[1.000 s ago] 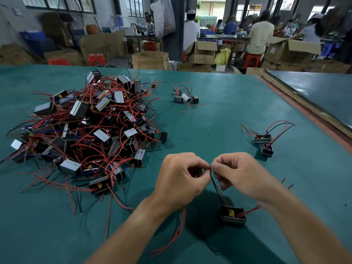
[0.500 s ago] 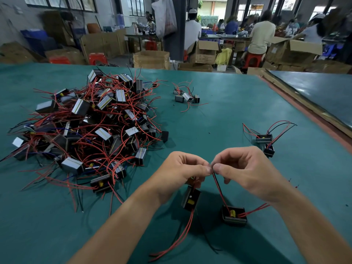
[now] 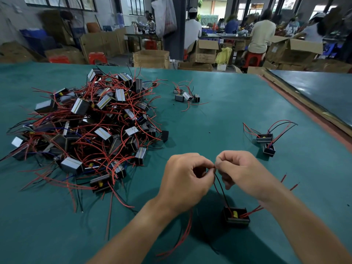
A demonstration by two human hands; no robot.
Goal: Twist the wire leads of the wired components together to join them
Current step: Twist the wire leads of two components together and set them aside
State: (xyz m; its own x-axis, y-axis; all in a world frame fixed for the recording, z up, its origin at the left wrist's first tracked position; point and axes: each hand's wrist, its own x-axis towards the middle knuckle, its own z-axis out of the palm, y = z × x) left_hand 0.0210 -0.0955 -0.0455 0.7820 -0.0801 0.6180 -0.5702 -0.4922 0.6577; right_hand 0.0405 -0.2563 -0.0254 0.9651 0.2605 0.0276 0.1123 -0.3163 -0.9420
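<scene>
Head view: left hand (image 3: 186, 180) and right hand (image 3: 245, 174) are meeting over the table (image 3: 209, 121), fingertips touching, both pinching the lead ends (image 3: 214, 167) between them. One component (image 3: 236, 217) is lying on the table just below, its leads rising to the pinch. The second, dangling under the left hand half a second ago, is now sitting hidden behind its curled fingers, suggesting the twist is under way but not finished
</scene>
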